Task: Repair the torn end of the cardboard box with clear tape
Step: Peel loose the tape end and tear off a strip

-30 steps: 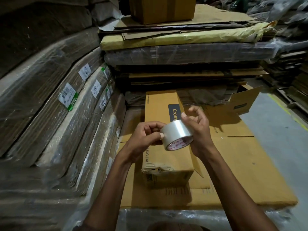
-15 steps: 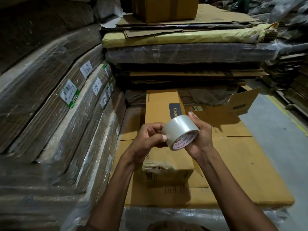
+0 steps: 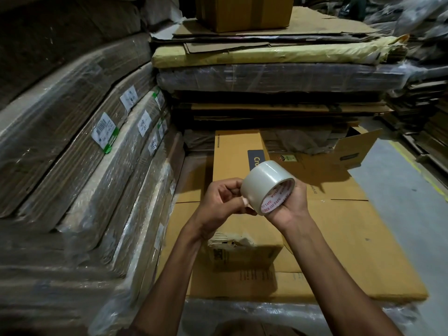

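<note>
A long, narrow cardboard box (image 3: 236, 156) lies lengthwise on a stack of flat cardboard sheets (image 3: 351, 258). Its near end (image 3: 232, 242) is torn and crumpled at the top edge. Above that end I hold a roll of clear tape (image 3: 263, 184) with red lettering on its core. My right hand (image 3: 292, 202) cups the roll from below and behind. My left hand (image 3: 221, 202) has its fingers curled, and its thumb and fingertips pinch at the roll's left rim.
Plastic-wrapped bundles of cardboard with white labels (image 3: 104, 132) rise steeply on the left. Higher wrapped stacks (image 3: 266, 76) stand behind the box, one bearing a brown carton (image 3: 242, 13). An open carton flap (image 3: 356, 151) lies at right. Grey floor (image 3: 400, 202) runs along the right side.
The right hand's fingers have gone from spread over the roll to cupped under it, and the roll has tilted, showing more of its printed core. The left hand stays at the rim.
</note>
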Demonstrator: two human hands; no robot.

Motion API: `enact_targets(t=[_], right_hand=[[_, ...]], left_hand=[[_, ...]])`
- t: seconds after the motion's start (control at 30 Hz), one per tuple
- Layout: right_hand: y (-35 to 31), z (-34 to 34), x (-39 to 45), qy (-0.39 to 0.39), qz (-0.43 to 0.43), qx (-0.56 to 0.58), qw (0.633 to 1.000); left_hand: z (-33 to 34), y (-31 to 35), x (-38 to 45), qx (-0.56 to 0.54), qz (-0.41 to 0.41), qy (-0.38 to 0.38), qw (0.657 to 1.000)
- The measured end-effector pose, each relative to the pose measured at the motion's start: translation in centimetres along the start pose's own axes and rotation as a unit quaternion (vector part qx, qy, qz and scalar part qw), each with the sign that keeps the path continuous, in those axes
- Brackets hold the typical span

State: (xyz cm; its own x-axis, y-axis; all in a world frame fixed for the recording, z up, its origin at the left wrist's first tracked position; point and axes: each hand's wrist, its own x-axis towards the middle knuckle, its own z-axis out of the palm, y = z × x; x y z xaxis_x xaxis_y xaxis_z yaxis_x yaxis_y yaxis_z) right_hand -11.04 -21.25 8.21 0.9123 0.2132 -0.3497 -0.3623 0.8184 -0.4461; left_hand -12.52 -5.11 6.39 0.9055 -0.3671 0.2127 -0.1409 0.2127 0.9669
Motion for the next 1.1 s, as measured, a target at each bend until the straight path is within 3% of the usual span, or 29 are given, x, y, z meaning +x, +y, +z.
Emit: enact_targets(t=[0.2, 0.27, 0.3, 0.4, 0.5, 0.6, 0.7, 0.77, 0.97, 1.1], right_hand=[[0.0, 0.5, -0.2, -0.007, 0.033, 0.004, 0.999], [-0.4, 0.0, 0.0, -0.008, 0.003, -0.109, 0.994], [-0.6, -0.4, 0.2, -0.008, -0.052, -0.186, 0.981], [-1.8, -1.0, 0.4, -0.072, -0.221, -0.383, 0.894], [-1.9, -0.7, 0.6, -0.119, -0.276, -0.579, 0.758], [-1.0, -0.3, 0.8, -0.103, -0.341, -0.622, 0.698], [-0.6, -0.1, 0.8, -0.066, -0.39, -0.605, 0.691], [-0.6, -0.2, 0.9, -0.042, -0.391, -0.588, 0.707], [-1.0, 0.5, 0.5, 0.003, -0.333, -0.469, 0.818], [-0.8, 0.3, 0.5, 0.012, -0.283, -0.416, 0.864]], left_hand=[[0.0, 0.1, 0.1, -0.008, 0.022, 0.005, 1.0], [-0.1, 0.3, 0.1, -0.021, 0.021, 0.029, 0.999], [-0.2, 0.4, 0.1, -0.022, 0.016, 0.039, 0.999], [-0.5, 0.9, 0.3, 0.036, -0.015, 0.048, 0.998], [-0.1, 1.0, 0.3, 0.063, -0.05, 0.033, 0.996], [0.7, 0.8, 0.2, 0.069, -0.061, 0.033, 0.995], [0.9, 0.9, 0.2, 0.088, -0.064, 0.037, 0.993], [0.8, 0.9, 0.1, 0.093, -0.063, 0.038, 0.993], [0.8, 1.5, 0.0, 0.104, -0.039, 0.039, 0.993], [0.8, 1.7, -0.1, 0.112, -0.033, 0.03, 0.993]])
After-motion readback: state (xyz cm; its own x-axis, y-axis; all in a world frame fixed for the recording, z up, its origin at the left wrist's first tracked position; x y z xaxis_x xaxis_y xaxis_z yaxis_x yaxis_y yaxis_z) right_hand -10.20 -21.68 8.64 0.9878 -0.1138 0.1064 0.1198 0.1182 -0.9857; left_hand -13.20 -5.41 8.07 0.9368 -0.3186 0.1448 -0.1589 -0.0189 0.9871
